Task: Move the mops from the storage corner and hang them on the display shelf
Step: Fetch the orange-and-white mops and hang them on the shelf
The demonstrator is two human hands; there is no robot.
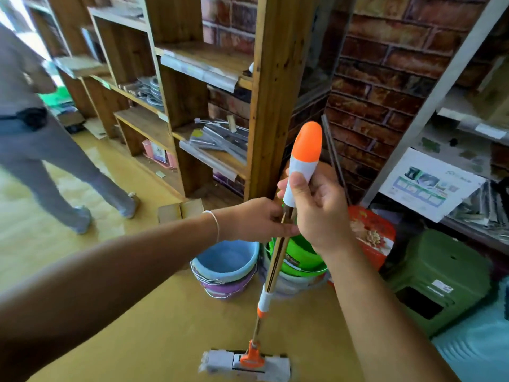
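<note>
Between both hands (292, 216), slim orange-tipped mop (275, 260)

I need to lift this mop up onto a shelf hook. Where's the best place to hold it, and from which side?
Keep the right hand wrapped on the white grip below the orange cap of the mop, coming from the right. The left hand pinches the thin pole just below from the left. The pole stands near upright, head on the floor, so lifting straight up looks easiest.

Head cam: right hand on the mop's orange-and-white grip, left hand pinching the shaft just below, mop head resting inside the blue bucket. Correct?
One error: the grey flat mop head lies on the yellow floor, not inside the blue plastic bucket. The head view shows this. The rest holds: the right hand holds the orange-and-white grip, the left hand pinches the shaft just below.
</note>
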